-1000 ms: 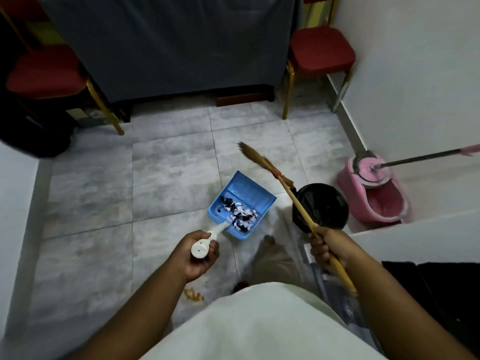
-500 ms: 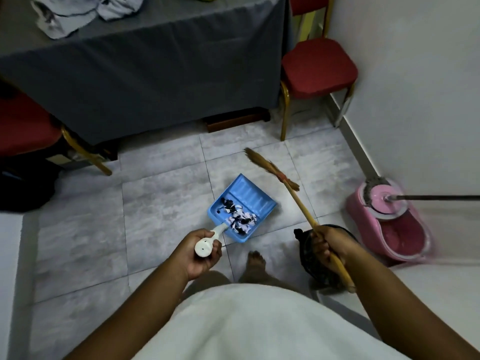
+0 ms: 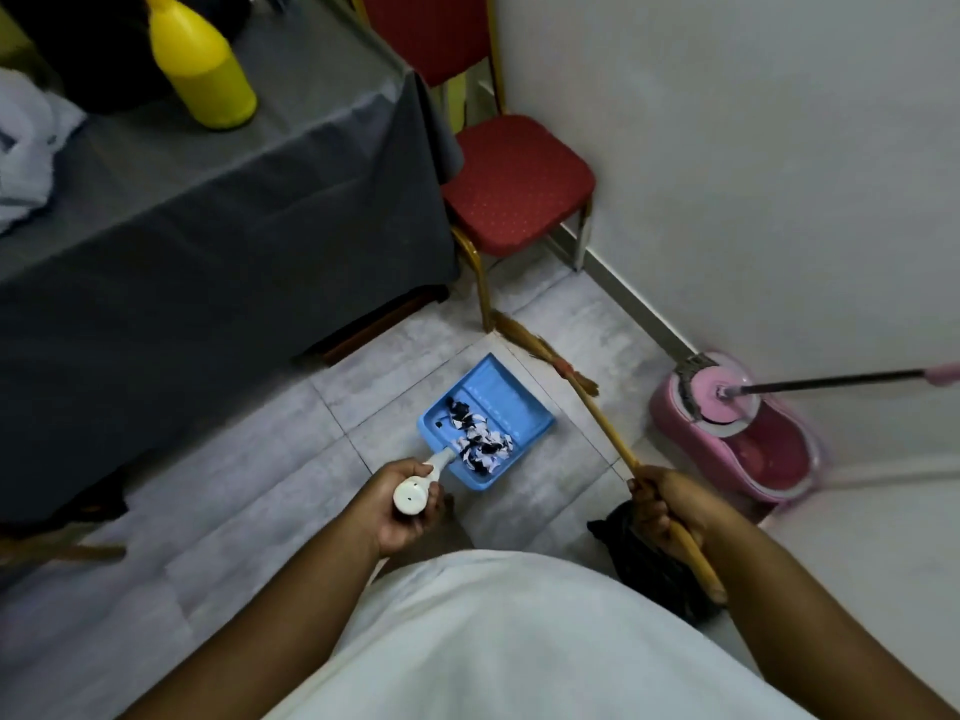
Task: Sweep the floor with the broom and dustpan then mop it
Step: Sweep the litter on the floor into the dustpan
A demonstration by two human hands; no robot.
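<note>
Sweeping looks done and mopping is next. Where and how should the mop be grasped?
Grip the mop on its dark bare shaft, coming from above with fingers wrapped round. The shaft leans out rightward from the pink bucket, and its head sits in the spinner, so lift upward.

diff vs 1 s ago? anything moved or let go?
The view has swung up and right: the yellow bottle on the table now shows. The black bin sits nearer the body. Nothing let go: left hand still grips the dustpan, right hand the broom.

One dustpan [image 3: 488,420], one broom [image 3: 597,413], one mop bucket [image 3: 737,433], one yellow bottle [image 3: 200,59], one red chair [image 3: 514,184], two hands: left hand [image 3: 402,504], right hand [image 3: 670,504].
</note>
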